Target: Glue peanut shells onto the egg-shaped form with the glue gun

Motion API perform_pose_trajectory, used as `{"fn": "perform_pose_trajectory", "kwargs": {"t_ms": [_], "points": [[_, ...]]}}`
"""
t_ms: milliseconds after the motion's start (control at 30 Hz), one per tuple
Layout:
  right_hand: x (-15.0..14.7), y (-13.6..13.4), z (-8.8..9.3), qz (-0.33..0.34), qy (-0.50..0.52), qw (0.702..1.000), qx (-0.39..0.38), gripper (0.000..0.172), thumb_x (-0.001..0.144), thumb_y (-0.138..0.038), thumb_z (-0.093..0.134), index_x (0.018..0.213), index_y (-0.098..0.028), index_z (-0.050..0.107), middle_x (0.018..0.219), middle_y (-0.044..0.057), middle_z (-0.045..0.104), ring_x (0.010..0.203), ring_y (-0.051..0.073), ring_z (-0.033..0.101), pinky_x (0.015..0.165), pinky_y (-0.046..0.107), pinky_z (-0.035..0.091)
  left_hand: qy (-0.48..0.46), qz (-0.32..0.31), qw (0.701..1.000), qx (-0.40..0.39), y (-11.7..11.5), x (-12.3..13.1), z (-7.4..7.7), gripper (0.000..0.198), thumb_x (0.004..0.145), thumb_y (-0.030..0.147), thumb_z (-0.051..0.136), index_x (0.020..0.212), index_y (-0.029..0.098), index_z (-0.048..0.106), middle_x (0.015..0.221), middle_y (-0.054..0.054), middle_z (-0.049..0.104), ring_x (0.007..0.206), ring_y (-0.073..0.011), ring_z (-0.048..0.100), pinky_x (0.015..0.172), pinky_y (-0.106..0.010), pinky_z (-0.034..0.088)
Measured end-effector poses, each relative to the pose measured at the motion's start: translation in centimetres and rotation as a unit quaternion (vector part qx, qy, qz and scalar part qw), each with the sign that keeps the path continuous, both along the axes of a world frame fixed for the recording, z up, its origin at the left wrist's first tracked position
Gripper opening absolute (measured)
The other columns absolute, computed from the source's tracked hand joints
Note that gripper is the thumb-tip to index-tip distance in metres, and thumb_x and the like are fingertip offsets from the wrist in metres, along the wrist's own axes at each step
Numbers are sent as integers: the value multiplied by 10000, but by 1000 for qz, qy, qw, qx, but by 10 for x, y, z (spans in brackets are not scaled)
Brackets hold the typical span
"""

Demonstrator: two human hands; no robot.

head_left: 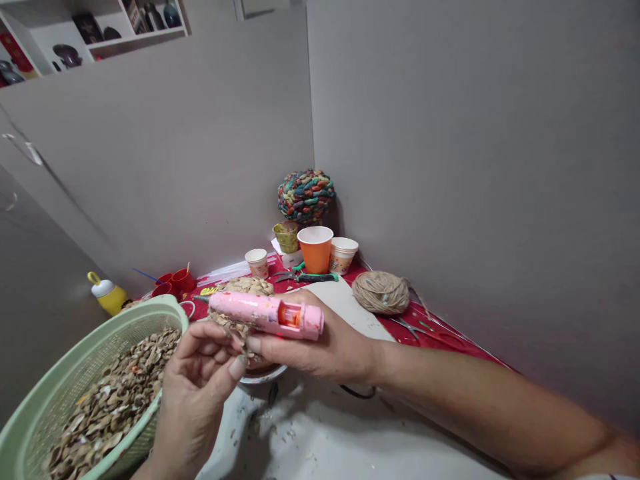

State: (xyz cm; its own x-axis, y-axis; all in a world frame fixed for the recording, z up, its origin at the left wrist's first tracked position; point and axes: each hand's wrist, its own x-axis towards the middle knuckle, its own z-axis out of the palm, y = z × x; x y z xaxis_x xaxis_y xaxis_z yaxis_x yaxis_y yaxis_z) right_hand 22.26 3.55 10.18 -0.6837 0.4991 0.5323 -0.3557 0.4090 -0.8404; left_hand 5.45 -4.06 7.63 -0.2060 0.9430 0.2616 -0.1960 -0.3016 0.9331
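Observation:
My right hand (330, 347) is wrapped round a pink hot glue gun (250, 312), stained with paint, its dark nozzle pointing left. Just below the gun, my left hand (197, 380) pinches a small brown shell (249, 353) between thumb and fingertips, close to my right thumb. Behind the gun, a rounded piece covered in pale brown shells (247, 285) rises above a pot or bowl (265, 375); the gun and both hands hide much of it.
At left, a green basket (170, 303) holds many loose shells. Orange cup (316, 257), paper cups (344, 253), green-handled pliers (317, 277), twine ball (381, 292) and scissors (410, 328) lie farther back. A multicoloured ball (306, 195) stands by the wall corner.

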Motion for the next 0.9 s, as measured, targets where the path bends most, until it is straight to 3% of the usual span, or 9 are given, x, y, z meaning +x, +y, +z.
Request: {"fn": "perform_pose_trajectory", "kwargs": {"t_ms": [167,333,467,533,767,900], "points": [[-3,-1,-1,63,33,993,-92,95,792,-161,677,823,-121,596,737,-30,517,659,67,449,622,187,398,4,-4,1000,20,-1,2,2,241,703,140,798,859,228,637,827,10,661,754,-101,645,726,-172,533],[-4,-5,1,95,13,976,-195,331,819,-230,665,1136,-149,612,738,-31,543,638,57,467,573,167,391,32,26,998,53,-3,3,2,271,680,134,812,842,235,619,803,14,660,743,-107,639,721,-185,538],[-2,-8,7,72,-35,969,-235,137,738,-198,696,824,-130,614,592,-67,489,488,32,380,412,141,280,34,47,997,58,-5,6,3,297,652,143,832,829,239,615,805,15,670,725,-113,647,699,-193,547],[-1,-8,8,52,-62,969,-232,144,711,-203,693,708,-137,566,565,-69,476,457,36,359,379,152,265,34,57,996,55,-7,7,4,301,647,158,840,825,244,613,812,22,673,732,-110,650,707,-191,546],[-2,-10,9,52,-46,950,-304,158,693,-222,695,715,-120,577,642,-23,539,545,50,452,433,153,288,3,41,999,5,-7,7,8,352,614,209,863,825,242,584,780,30,650,687,-133,668,696,-233,553],[-2,-9,9,82,-18,955,-284,254,720,-283,737,899,-123,654,677,-30,545,548,41,434,467,157,270,-11,38,999,-18,-4,5,9,368,603,214,870,848,234,596,800,20,654,702,-126,658,708,-224,551]]}}
